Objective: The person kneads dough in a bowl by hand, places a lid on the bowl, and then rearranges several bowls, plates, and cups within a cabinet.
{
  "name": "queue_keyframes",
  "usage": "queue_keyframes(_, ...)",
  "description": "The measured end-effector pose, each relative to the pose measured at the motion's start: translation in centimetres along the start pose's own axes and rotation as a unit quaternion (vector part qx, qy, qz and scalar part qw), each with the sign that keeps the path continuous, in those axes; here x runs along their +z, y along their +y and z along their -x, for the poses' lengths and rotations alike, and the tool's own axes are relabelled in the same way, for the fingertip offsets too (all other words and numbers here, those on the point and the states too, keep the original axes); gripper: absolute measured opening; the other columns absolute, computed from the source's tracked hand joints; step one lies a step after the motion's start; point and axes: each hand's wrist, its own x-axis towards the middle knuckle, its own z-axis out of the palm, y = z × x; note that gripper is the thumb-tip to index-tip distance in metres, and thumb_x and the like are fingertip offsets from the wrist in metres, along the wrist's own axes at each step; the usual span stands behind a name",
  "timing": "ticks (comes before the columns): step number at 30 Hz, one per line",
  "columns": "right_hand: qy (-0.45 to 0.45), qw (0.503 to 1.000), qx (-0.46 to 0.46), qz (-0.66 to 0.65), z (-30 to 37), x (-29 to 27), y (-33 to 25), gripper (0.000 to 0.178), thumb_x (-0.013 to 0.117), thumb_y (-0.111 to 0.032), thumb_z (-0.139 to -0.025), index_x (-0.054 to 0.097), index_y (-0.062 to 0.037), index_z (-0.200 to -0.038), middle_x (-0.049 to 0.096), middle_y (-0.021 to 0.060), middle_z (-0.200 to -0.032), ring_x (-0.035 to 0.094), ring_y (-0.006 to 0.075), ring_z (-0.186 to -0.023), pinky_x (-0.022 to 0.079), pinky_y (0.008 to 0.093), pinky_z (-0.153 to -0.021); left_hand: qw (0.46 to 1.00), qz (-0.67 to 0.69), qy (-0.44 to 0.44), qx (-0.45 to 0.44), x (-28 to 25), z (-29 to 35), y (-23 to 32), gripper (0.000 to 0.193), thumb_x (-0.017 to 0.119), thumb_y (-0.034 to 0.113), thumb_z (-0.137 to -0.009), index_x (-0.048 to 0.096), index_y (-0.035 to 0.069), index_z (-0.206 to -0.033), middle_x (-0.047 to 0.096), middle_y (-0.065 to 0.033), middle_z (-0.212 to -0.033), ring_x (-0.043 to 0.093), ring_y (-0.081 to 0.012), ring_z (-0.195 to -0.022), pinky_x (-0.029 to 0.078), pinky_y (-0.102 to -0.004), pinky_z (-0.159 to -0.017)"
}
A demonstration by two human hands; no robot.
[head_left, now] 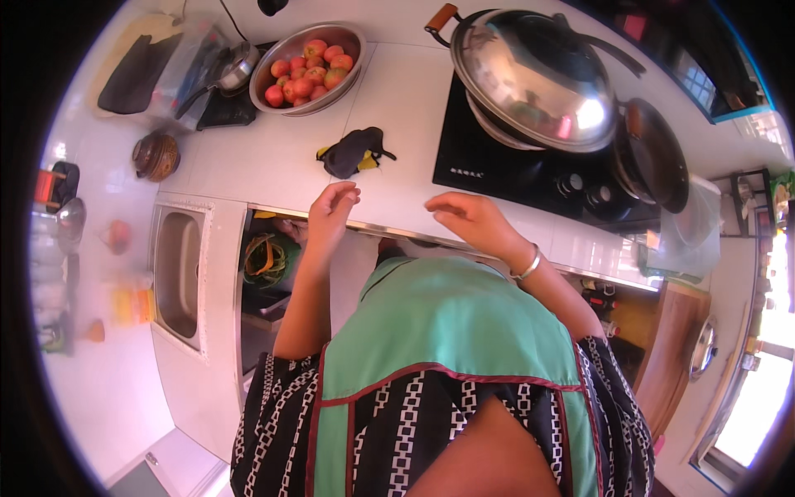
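We see both hands empty over the near edge of the white bench (273, 157): left hand (333, 205) loosely curled, right hand (464, 217) half-open. A dark cloth (352, 151) lies just beyond the left hand, untouched. Bare bench between them; black cooktop (497, 170) far right.

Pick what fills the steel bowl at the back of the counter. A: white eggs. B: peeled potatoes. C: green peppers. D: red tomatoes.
D: the steel bowl is heaped with round red tomatoes, beyond the black and yellow cloth.
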Motion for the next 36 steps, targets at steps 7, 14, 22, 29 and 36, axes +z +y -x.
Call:
queue_keyframes(7, 0.033, 0.966, -0.076, 0.246, -18.9, 7.8, 6.2, 0.045, 0.058, -0.009, -0.08, 0.052, -0.0118, -0.125, 0.046, 0.0167, -0.131, 0.057, 0.0316, -0.104, 0.048, 0.0386, -0.089, 0.906, -0.402, -0.002, 0.135, -3.4, -12.0, -7.2, 0.048, 0.067, 0.009, -0.072, 0.055, 0.01, -0.118, 0.05, -0.0175, -0.126, 0.047, -0.0375, -0.114, 0.041, -0.044, -0.095)
queue_keyframes(14, -0.003, 0.915, 0.089, 0.394, -27.3, 10.3, 11.8, 0.055, 0.064, -0.011, -0.076, 0.048, -0.0137, -0.128, 0.046, 0.0173, -0.128, 0.051, 0.0379, -0.11, 0.048, 0.0438, -0.087, 0.855, -0.487, -0.101, 0.147, -3.5, -16.5, -11.4, 0.05, 0.068, 0.007, -0.071, 0.053, 0.011, -0.119, 0.051, -0.016, -0.122, 0.049, -0.0367, -0.111, 0.043, -0.0438, -0.092)
queue_keyframes(22, 0.226, 0.877, 0.032, 0.423, -27.0, 2.5, 7.6, 0.029, 0.064, -0.01, -0.071, 0.054, -0.011, -0.099, 0.056, 0.0105, -0.09, 0.059, 0.0286, -0.081, 0.051, 0.0373, -0.067, 0.913, -0.306, -0.152, 0.224, 1.6, -24.4, -4.4, 0.04, 0.065, -0.002, -0.069, 0.061, 0.012, -0.107, 0.059, -0.0094, -0.11, 0.059, -0.0311, -0.096, 0.05, -0.038, -0.079)
queue_keyframes(29, 0.357, 0.711, 0.111, 0.596, -21.6, -4.1, 9.0, 0.029, 0.056, -0.008, -0.077, 0.052, -0.0033, -0.105, 0.053, 0.0104, -0.091, 0.057, 0.0252, -0.086, 0.052, 0.0338, -0.067, 0.83, -0.272, -0.281, 0.397, 13.4, -28.2, -3.1, 0.038, 0.057, -0.006, -0.068, 0.064, 0.009, -0.103, 0.059, -0.007, -0.118, 0.055, -0.0306, -0.108, 0.048, -0.0376, -0.088)
queue_keyframes(36, 0.339, 0.767, 0.204, 0.506, -12.6, -1.0, 10.1, 0.015, 0.052, -0.007, -0.078, 0.051, -0.0028, -0.092, 0.052, 0.0123, -0.09, 0.058, 0.0278, -0.083, 0.051, 0.0378, -0.069, 0.727, -0.326, -0.443, 0.411, 15.9, -22.1, -3.9, 0.02, 0.052, 0.005, -0.075, 0.065, 0.006, -0.09, 0.058, -0.0105, -0.123, 0.048, -0.0297, -0.121, 0.037, -0.0449, -0.102)
